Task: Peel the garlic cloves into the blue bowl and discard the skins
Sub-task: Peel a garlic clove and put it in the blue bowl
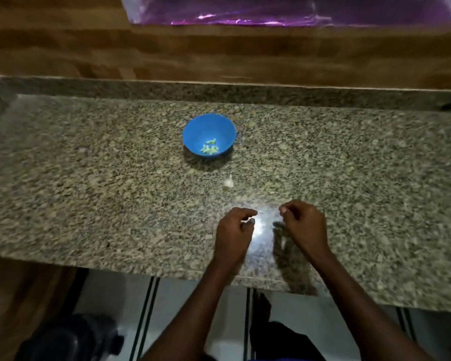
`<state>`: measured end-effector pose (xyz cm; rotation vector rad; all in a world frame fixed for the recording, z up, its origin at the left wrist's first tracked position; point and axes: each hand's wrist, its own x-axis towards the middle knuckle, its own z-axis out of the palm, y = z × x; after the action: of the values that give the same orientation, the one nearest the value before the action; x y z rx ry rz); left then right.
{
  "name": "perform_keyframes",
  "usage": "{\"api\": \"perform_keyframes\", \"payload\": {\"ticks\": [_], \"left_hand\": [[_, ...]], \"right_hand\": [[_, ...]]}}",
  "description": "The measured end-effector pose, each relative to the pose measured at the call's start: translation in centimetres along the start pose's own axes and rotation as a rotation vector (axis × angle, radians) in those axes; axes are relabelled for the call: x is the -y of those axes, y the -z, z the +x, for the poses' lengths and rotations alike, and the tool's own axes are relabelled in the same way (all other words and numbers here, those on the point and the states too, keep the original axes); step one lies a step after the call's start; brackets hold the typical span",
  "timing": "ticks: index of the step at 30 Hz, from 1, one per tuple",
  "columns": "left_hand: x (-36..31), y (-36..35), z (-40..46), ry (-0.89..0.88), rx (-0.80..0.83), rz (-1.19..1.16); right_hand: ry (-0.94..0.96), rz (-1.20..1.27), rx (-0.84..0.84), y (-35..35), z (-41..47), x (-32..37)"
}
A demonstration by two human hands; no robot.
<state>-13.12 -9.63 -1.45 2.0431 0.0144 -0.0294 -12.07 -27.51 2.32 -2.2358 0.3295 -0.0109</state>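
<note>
The blue bowl [193,131] stands on the granite counter [89,178] near its middle, with several pale peeled garlic cloves [209,149] at the bottom. A small whitish garlic piece [228,181] lies on the counter just in front of the bowl. My left hand [233,233] and my right hand [306,225] hover side by side over the counter's front part, a short gap between them. Both have curled fingers, with thumb and forefinger tips close together. The blur hides whether either pinches anything.
A raised granite ledge [245,92] and a wooden wall run behind the counter. The counter's front edge [141,269] lies just under my forearms, with a tiled floor and a dark object [71,340] below.
</note>
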Motion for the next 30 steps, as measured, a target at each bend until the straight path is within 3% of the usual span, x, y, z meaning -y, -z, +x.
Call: {"api": "perform_keyframes", "payload": {"ticks": [5,8,13,18,25,30], "left_hand": [[1.1,-2.5,2.4,-0.154,0.1,0.587],[0.9,-2.6,2.5,-0.204,0.113,0.695],[0.9,-0.5,3.7,-0.207,-0.01,0.661],[2.0,2.9,5.4,-0.089,-0.112,0.632],[3.4,4.9,7.8,0.084,-0.134,0.437],[3.0,4.8,10.3,0.126,-0.094,0.278]], "right_hand": [[0.011,-0.15,-0.025,-0.8,5.0,-2.6],[0.134,-0.25,0.051,-2.1,7.2,-2.3],[0.279,-0.346,0.117,-3.6,8.9,-1.8],[0.237,-0.169,0.1,-4.8,11.6,3.0],[0.441,-0.11,0.107,-9.7,17.8,13.5],[0.454,-0.207,0.191,-11.8,20.2,15.5]]}}
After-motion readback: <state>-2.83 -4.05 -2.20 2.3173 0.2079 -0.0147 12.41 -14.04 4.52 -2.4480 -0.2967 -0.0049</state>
